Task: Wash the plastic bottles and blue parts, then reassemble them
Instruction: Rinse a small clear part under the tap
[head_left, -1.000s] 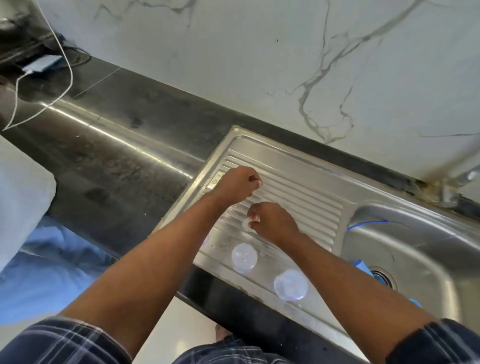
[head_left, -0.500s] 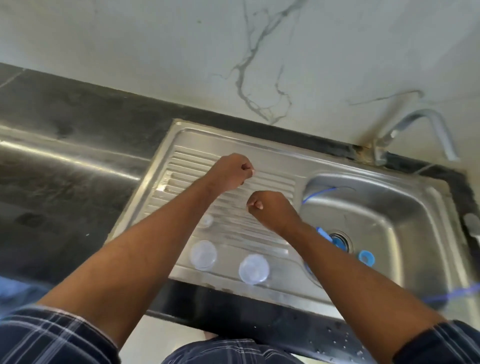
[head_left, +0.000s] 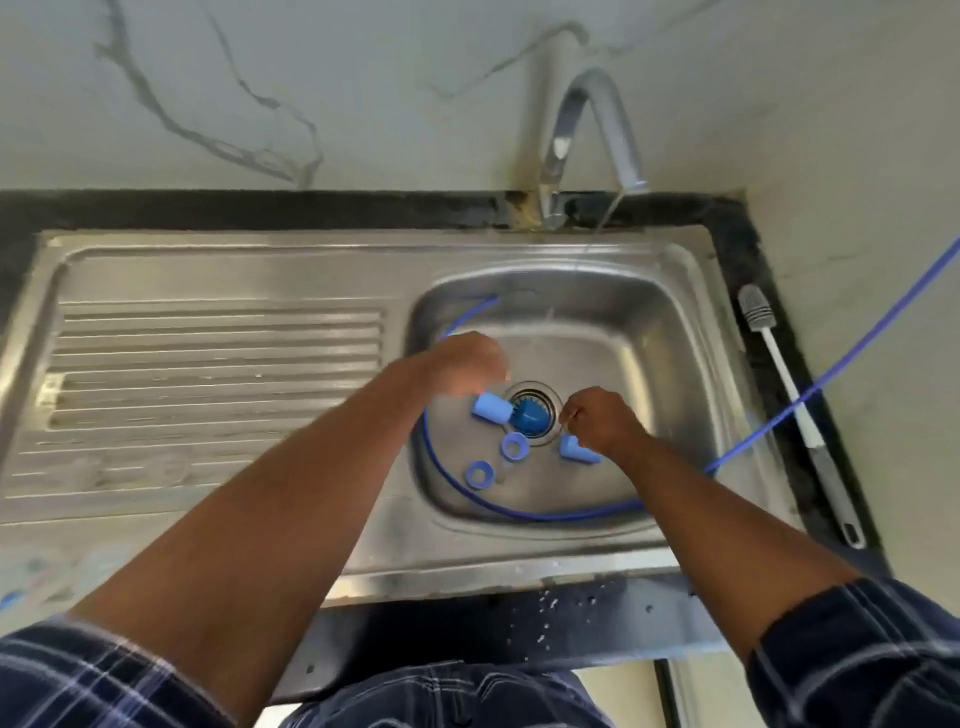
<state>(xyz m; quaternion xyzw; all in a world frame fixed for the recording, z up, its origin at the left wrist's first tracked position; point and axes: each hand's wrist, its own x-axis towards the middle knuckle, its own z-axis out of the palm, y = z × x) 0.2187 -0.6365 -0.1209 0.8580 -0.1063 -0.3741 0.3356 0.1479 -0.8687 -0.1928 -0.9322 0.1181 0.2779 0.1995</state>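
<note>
Several blue parts lie in the sink basin (head_left: 675, 395). A blue cap (head_left: 490, 408) lies left of the drain, and a blue strainer piece (head_left: 530, 415) sits in the drain. Two blue rings (head_left: 515, 447) (head_left: 479, 475) lie in front of it. A second blue cap (head_left: 571, 450) shows partly under my right hand (head_left: 605, 423). That hand hovers just right of the drain with its fingertips pinched together, and I see nothing in them. My left hand (head_left: 465, 366) is blurred, with curled fingers, above the left cap. No bottle shows clearly.
A thin blue tube (head_left: 519, 512) loops round the basin and runs off to the right. The tap (head_left: 582, 130) lets a thin stream fall into the basin. A long bottle brush (head_left: 795, 410) lies on the right counter. The ribbed draining board (head_left: 208, 364) is on the left.
My view has swung right from the draining board to the basin. Both hands moved right with it and are now over the drain. The clear bottles on the board have left sharp view.
</note>
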